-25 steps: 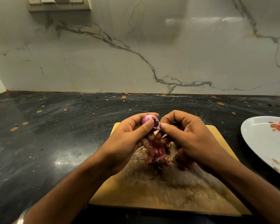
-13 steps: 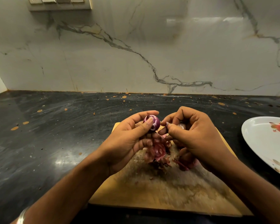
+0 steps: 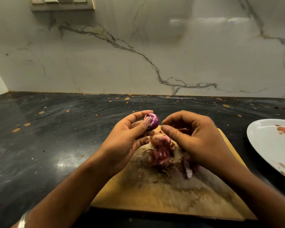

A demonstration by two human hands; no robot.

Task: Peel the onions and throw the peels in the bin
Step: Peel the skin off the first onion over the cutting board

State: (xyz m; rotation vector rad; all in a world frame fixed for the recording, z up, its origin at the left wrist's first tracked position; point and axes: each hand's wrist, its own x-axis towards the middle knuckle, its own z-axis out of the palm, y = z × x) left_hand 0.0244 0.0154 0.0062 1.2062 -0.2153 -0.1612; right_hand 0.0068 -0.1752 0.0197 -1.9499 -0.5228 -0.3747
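While gripping the small red onion (image 3: 152, 121) in the left hand (image 3: 127, 142) above the chopping board (image 3: 163, 195), now parted from the right hand (image 3: 194, 139). Right fingers curled; cannot tell any peel pinched. Nearly bare; peels (image 3: 161, 155) piled below, unbinned.

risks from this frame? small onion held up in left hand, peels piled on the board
1. The left hand pinches the small onion with fingertips only, in the air above the cutting board; it could slip and roll onto the dark counter.
2. The peel pile lies loose under both hands; the right hand could brush scraps off the board.
3. No bin is in view, so carrying peels risks dropping some.
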